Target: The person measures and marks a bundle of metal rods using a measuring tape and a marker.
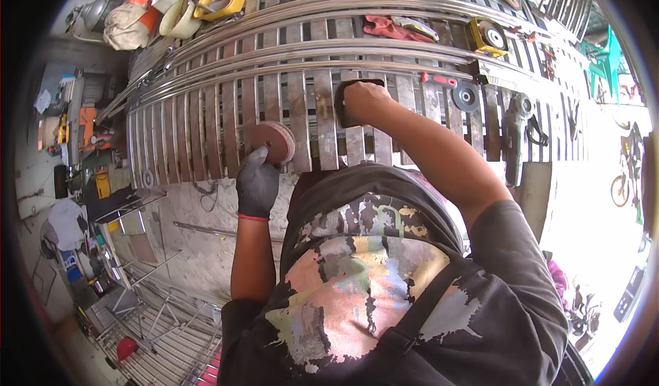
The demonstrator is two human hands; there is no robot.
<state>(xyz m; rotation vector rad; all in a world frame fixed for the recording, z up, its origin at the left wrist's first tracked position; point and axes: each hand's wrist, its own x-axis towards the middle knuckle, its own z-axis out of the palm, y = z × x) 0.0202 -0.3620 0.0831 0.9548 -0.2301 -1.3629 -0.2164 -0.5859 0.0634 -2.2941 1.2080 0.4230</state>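
Okay, gloved left hand [259, 188] pinches round reddish-brown abrasive discs [280, 141], thumb on the face, at the near edge of the slatted bench [300, 111]. Bare right hand [367, 102] is at a black item [340, 106] farther in; can't tell if gripped. Metal rods [302, 48] run beyond both; angle grinder [516, 135] lies off right.
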